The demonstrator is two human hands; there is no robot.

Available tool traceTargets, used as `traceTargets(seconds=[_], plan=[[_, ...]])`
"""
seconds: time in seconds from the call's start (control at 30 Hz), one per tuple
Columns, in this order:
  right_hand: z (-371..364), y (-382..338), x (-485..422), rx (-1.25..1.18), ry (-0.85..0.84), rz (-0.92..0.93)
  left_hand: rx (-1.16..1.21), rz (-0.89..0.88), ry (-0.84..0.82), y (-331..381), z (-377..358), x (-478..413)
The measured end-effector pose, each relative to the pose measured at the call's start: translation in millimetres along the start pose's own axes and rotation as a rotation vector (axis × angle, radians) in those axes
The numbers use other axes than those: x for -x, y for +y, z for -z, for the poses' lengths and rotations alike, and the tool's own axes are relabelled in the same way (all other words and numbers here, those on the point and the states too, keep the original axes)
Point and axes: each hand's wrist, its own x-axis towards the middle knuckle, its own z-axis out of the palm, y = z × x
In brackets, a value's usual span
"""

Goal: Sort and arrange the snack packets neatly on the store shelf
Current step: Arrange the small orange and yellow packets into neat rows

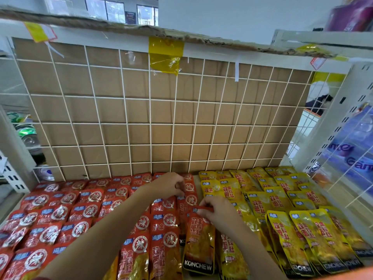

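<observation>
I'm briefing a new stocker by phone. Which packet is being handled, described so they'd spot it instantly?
Below the wire grid, find the seam where red packets meet yellow packets. The red packet lying on that seam, its KONCHEW band nearest the camera, is the only one whose top edge the right hand pinches.

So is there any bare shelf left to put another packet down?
Little. A thin bare strip runs between the red packets and yellow packets at the back. A wider bare edge lies between the yellow ones and the right wire panel, and the left corner looks bare. Elsewhere it is packed; the left hand and right hand crowd the middle.
</observation>
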Motion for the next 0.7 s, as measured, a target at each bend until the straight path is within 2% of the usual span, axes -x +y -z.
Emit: traceTargets(seconds=[0.1, 0.33, 0.7], plan=[[-3, -3, -8, -0.007, -0.006, 0.002, 0.001, -0.005, 0.022, 0, 0, 2], [-8, -4, -17, -0.017, 0.018, -0.032, 0.04, 0.012, 0.205, -5, 2, 20], [-6, -7, -15, 0.011, 0.094, -0.006, 0.021, 0.021, 0.251, -9, -8, 47]])
